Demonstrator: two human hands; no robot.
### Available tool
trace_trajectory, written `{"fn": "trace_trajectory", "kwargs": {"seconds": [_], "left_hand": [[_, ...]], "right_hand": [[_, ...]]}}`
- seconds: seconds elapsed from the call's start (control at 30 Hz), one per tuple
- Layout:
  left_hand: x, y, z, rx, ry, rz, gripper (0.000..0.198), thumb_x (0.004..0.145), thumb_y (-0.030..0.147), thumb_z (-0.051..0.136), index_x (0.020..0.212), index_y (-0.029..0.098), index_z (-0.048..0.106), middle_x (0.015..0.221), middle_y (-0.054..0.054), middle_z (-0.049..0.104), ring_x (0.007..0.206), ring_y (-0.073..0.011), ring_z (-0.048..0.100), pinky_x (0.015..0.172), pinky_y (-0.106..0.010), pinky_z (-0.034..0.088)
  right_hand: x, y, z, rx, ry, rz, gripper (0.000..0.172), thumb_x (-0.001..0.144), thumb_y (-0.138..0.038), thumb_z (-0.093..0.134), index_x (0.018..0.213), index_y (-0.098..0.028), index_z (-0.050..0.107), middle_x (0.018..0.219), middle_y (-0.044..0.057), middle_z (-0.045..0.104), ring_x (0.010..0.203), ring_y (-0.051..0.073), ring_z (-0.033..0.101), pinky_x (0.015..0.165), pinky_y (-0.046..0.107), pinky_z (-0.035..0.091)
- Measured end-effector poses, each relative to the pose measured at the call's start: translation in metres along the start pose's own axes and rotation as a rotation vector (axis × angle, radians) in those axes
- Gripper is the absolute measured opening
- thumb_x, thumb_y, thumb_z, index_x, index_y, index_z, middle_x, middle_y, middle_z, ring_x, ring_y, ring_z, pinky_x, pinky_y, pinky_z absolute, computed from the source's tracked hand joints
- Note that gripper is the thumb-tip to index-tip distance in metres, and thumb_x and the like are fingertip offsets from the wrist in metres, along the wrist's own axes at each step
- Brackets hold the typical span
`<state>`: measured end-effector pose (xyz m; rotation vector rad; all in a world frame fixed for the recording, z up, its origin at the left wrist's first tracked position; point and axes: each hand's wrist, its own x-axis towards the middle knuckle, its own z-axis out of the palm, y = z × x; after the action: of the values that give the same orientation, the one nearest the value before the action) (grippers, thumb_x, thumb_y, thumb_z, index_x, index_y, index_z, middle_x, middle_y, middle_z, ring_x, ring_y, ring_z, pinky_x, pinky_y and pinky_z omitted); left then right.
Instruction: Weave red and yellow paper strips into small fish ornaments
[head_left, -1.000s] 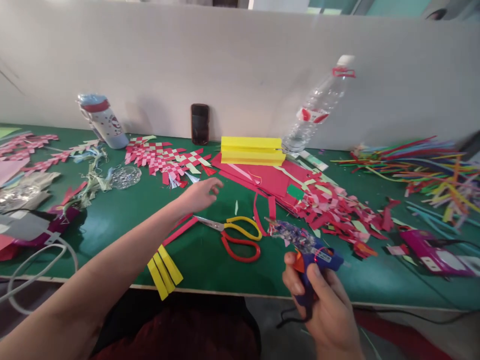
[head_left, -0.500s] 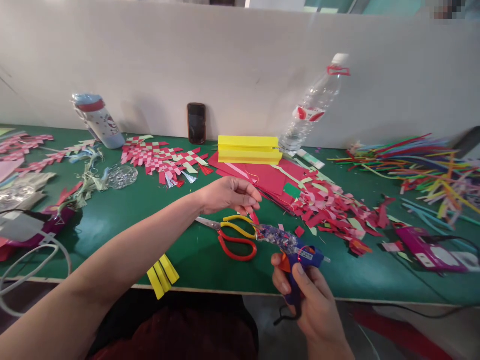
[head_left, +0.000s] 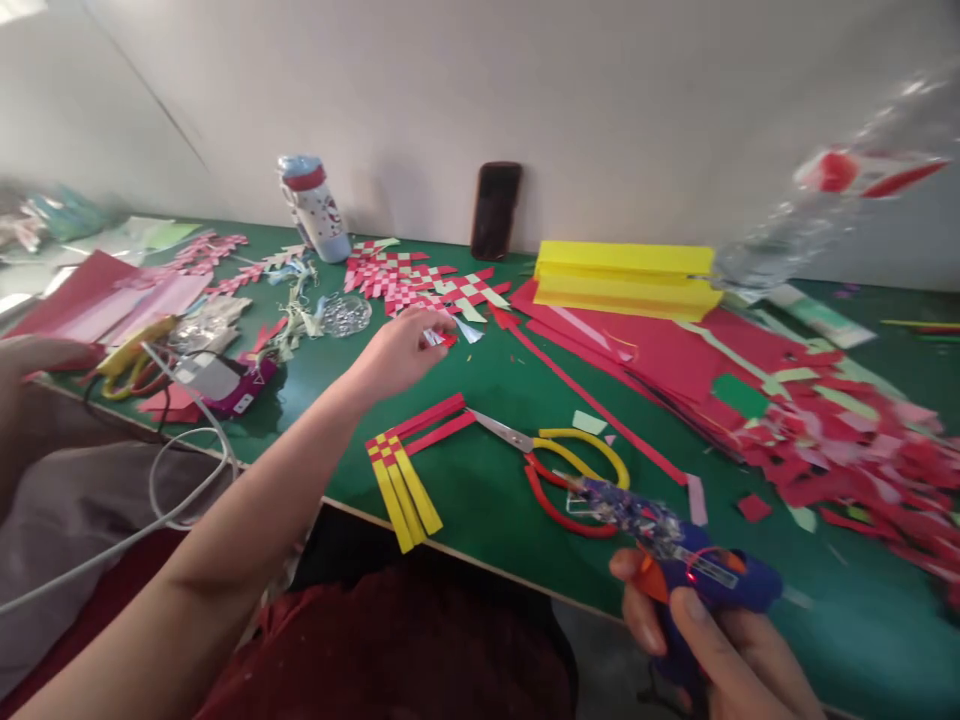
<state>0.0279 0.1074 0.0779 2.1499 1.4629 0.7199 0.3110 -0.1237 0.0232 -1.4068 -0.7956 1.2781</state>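
My right hand (head_left: 720,620) is wrapped around a dark blue glue gun (head_left: 720,580) with an orange trigger and a lit red light. The gun's nozzle points left over the scissors (head_left: 570,460) with red and yellow handles. My left hand (head_left: 401,350) reaches over the table, fingers curved and apart, beside small tassels (head_left: 470,331) at the edge of the woven red-and-green paper pieces (head_left: 405,280). Whether it touches a tassel is unclear. A partly woven piece of red and yellow paper strips (head_left: 401,470) lies near the front edge. A long red strip (head_left: 592,395) runs diagonally right of my left hand.
A patterned bottle (head_left: 315,210), a phone (head_left: 496,210) and a clear plastic bottle (head_left: 780,230) stand along the wall. Folded yellow paper (head_left: 626,280) lies on red sheets; paper scraps (head_left: 862,450) heap at right. Another person's hand (head_left: 49,355) is at far left, near a white cable (head_left: 202,490).
My view has turned left. My left hand has left the glue gun's nozzle, no longer holding the red strip, and moved toward the tassels. My right hand still grips the glue gun.
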Motion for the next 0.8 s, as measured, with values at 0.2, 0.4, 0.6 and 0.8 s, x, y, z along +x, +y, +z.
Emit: {"fn": "trace_trajectory", "kwargs": {"seconds": [0.2,0.4,0.6,0.8], "left_hand": [[-0.092,-0.035,-0.016,0.172,-0.221,0.008,0.022,0.089,0.017,0.049,0.105,0.02,0.065,0.099,-0.005,0.064,0.081,-0.0151,0.062,0.078,-0.029,0.05],[-0.117,-0.063,-0.003,0.161,-0.206,0.189,0.028,0.095,0.019,0.045,0.117,0.019,0.063,0.103,-0.008,0.064,0.097,-0.0193,0.059,0.088,-0.033,0.05],[-0.119,-0.058,-0.001,0.159,-0.196,0.226,0.032,0.096,0.013,0.04,0.117,0.019,0.063,0.099,-0.008,0.062,0.089,-0.019,0.056,0.079,-0.032,0.05],[-0.12,-0.056,-0.001,0.127,-0.189,0.201,0.029,0.094,0.008,0.041,0.108,0.018,0.064,0.096,-0.008,0.062,0.089,-0.0195,0.056,0.08,-0.033,0.049]], "right_hand": [[0.012,-0.025,0.053,-0.164,-0.218,0.162,0.037,0.084,-0.057,0.061,0.096,-0.022,0.066,0.056,0.001,0.056,0.052,0.015,0.049,0.049,0.029,0.04],[0.042,-0.037,0.101,-0.291,-0.392,0.187,0.044,0.086,-0.062,0.056,0.095,-0.02,0.064,0.058,0.0,0.06,0.056,0.015,0.055,0.061,0.031,0.046],[0.06,-0.033,0.121,-0.354,-0.457,0.224,0.044,0.089,-0.061,0.053,0.098,-0.019,0.061,0.059,-0.001,0.06,0.058,0.015,0.057,0.061,0.03,0.045],[0.067,-0.034,0.129,-0.385,-0.473,0.247,0.041,0.09,-0.059,0.053,0.099,-0.019,0.06,0.059,-0.002,0.06,0.057,0.015,0.056,0.061,0.03,0.044]]}}
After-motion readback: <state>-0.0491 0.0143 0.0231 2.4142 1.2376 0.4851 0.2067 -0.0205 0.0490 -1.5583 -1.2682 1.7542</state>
